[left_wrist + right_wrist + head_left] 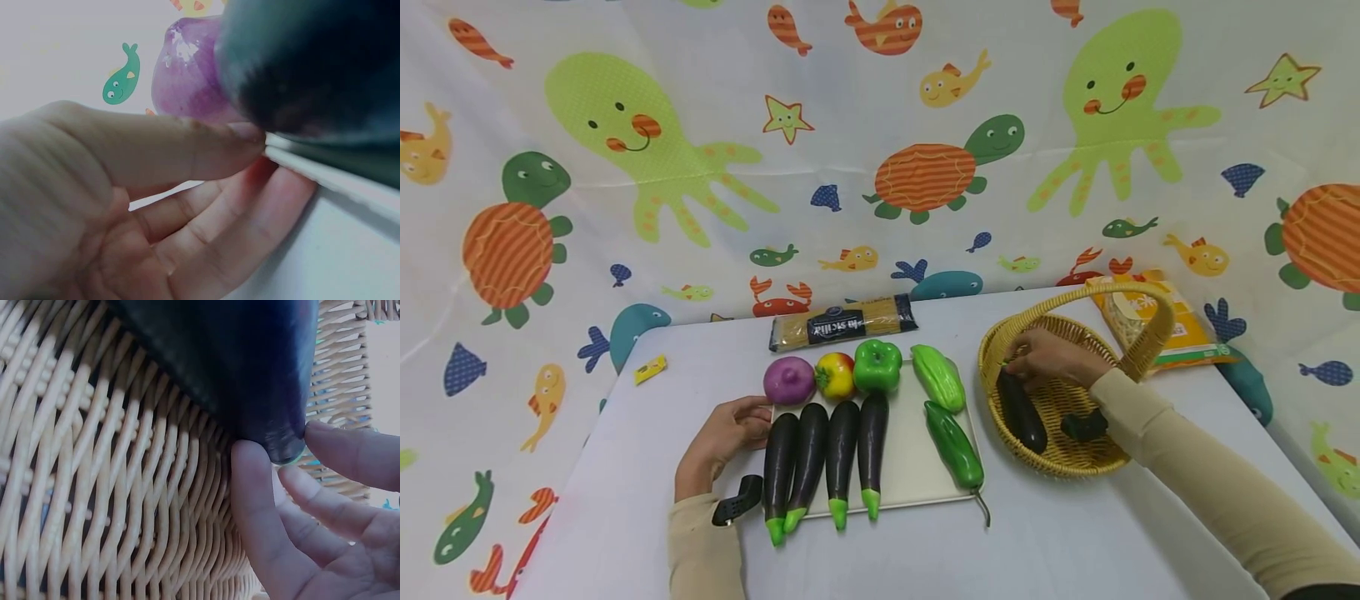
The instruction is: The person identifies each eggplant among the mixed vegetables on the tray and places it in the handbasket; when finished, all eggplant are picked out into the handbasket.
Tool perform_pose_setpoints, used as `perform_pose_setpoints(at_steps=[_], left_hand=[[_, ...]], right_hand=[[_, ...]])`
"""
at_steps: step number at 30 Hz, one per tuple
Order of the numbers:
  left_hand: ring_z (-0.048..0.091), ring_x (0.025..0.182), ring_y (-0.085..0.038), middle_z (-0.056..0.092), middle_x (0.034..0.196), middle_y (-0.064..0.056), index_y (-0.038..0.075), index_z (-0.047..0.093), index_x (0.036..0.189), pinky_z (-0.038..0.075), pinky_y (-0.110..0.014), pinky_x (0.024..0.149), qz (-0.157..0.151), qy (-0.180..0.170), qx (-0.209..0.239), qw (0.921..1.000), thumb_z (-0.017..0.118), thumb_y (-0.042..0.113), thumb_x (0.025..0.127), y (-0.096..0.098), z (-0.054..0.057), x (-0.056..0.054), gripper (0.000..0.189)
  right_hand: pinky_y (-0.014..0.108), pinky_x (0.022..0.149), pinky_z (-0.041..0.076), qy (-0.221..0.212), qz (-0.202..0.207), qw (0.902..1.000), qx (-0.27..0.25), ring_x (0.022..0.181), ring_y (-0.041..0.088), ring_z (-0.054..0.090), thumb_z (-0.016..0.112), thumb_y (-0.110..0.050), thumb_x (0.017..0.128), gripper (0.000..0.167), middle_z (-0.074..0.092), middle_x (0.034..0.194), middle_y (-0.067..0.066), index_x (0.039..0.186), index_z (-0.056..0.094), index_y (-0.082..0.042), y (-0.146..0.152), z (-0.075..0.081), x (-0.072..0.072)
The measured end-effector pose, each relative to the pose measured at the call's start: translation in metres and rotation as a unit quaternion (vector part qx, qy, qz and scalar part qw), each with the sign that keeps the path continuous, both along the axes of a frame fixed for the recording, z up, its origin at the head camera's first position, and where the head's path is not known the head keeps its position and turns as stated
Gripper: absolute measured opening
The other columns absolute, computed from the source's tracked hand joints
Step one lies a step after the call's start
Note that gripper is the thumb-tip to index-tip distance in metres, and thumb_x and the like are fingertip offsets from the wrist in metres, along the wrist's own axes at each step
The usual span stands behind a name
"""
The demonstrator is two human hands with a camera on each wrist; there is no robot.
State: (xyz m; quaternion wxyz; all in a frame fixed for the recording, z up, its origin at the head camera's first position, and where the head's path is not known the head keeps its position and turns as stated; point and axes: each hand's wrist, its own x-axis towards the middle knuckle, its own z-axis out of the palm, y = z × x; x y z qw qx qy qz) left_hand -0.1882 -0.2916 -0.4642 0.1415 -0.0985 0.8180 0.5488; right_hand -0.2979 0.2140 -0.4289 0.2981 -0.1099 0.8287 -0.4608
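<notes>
My left hand (727,438) grips the left edge of a white tray (902,467), thumb over the rim and fingers curled below it in the left wrist view. Several eggplants (842,454) lie side by side on the tray's left part, green ends overhanging the near edge. Behind them sit a purple onion (187,69), a red-yellow pepper (835,376) and a green bell pepper (877,367). Inside a wicker basket (988,367), my right hand (1056,358) pinches the far end of another eggplant (269,375), which slants along the basket's left wall.
A light green vegetable (938,379) and a long green chili pepper (953,446) lie on the tray's right side. Behind the tray is a spaghetti pack (842,322). The basket's handle (1093,293) arches near my right forearm, before an orange bag (1157,321). A small yellow packet (651,369) lies left.
</notes>
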Motion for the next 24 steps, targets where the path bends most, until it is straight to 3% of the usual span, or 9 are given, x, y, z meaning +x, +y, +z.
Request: perform_pose_setpoints(at_steps=[16, 24], left_hand=[[0.066, 0.091, -0.021, 0.064, 0.114, -0.019, -0.009, 0.048, 0.143, 0.062, -0.033, 0.080, 0.002, -0.002, -0.008, 1.0000, 0.058, -0.011, 0.093, 0.0007, 0.0002, 0.0008, 0.051], [0.066, 0.091, -0.020, 0.063, 0.114, -0.019, -0.009, 0.048, 0.143, 0.062, -0.033, 0.079, 0.002, -0.001, -0.001, 1.0000, 0.057, -0.012, 0.092, 0.0013, 0.0014, 0.0005, 0.052]], right_hand=[[0.042, 0.077, 0.063, -0.004, -0.004, 1.0000, 0.003, 0.082, 0.020, 0.063, 0.062, -0.002, 0.098, 0.017, 0.063, 0.097, 0.013, 0.111, 0.060, 0.009, 0.0003, 0.0003, 0.0023], [0.045, 0.081, 0.062, -0.001, -0.005, 1.0000, 0.006, 0.090, 0.024, 0.066, 0.060, -0.004, 0.099, 0.022, 0.066, 0.109, 0.018, 0.117, 0.059, 0.009, 0.0038, 0.0066, 0.0038]])
